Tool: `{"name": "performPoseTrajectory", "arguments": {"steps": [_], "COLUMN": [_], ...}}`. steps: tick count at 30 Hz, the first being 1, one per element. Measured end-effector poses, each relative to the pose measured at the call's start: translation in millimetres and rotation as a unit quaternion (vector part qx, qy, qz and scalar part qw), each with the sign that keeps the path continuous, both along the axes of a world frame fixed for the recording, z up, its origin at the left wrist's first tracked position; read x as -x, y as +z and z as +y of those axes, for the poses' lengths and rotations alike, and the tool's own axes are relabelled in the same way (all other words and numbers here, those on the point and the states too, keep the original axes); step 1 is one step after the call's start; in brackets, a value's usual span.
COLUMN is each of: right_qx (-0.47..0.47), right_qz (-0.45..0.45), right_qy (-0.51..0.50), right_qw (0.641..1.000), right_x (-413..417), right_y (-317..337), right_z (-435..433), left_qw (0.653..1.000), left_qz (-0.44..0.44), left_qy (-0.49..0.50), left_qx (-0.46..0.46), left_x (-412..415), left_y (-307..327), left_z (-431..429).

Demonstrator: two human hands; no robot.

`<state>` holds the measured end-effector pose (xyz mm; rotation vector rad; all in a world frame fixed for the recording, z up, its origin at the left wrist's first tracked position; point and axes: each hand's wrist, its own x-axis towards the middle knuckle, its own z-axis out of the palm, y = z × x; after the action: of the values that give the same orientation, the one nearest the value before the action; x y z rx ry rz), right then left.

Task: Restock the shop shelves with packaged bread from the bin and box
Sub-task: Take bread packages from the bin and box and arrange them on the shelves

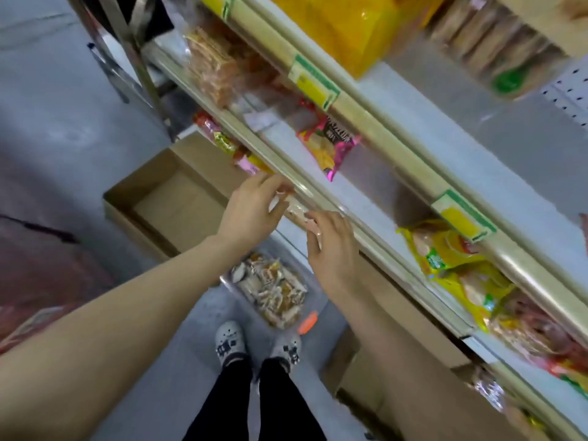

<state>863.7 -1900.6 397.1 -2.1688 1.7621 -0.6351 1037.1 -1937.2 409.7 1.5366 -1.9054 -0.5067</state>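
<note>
Slippers (230,343) stand on the floor. Just ahead, a clear bin (313,302) holds packaged bread. Above it, the left hand (251,211) has its fingers (275,186) curled on a clear bread packet (295,210) at the lip of the lower shelf (321,198). The right hand (331,246) touches the packet's other end, fingers bent and slightly apart; grip cannot be told through blur. An open cardboard box (165,202) sits on the floor left. Coloured packs (331,144) lie on the shelf above.

The bin (227,281) stands on the floor (63,106) before the shelves (397,160), and the box (171,211) lies left of it.
</note>
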Motion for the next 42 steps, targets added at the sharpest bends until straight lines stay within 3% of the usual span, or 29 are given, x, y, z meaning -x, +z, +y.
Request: {"name": "performPoseTrajectory", "arguments": {"steps": [13,20,28,36,38,42], "right_qx": [-0.193,-0.317,-0.364,-0.389,-0.414,-0.491], "right_qz": [0.051,0.089,0.128,0.177,0.187,0.239], "right_qy": [0.001,-0.004,0.002,0.065,0.07,0.128], "right_qw": [0.98,0.944,0.923,0.902,0.888,0.828], "right_x": [19.1,36.5,51.3,54.8,58.2,69.8], "right_y": [-199.8,-308.3,-420.9,-512.0,-530.0,-559.8], "right_z": [54.0,75.4,65.4,50.7,50.9,60.3], "left_qw": [0.973,0.946,0.914,0.887,0.883,0.872], "left_qz": [-0.012,0.0,0.011,-0.035,-0.039,-0.038], "left_qy": [0.051,0.062,0.053,0.037,0.043,0.053], "left_qx": [-0.226,-0.317,-0.402,-0.46,-0.466,-0.485], "left_x": [5.6,16.4,36.9,60.5,65.9,77.6], "left_y": [-219.3,-323.6,-432.2,-523.4,-543.5,-576.7], "left_z": [72.7,101.8,117.3,113.4,111.2,108.7]}}
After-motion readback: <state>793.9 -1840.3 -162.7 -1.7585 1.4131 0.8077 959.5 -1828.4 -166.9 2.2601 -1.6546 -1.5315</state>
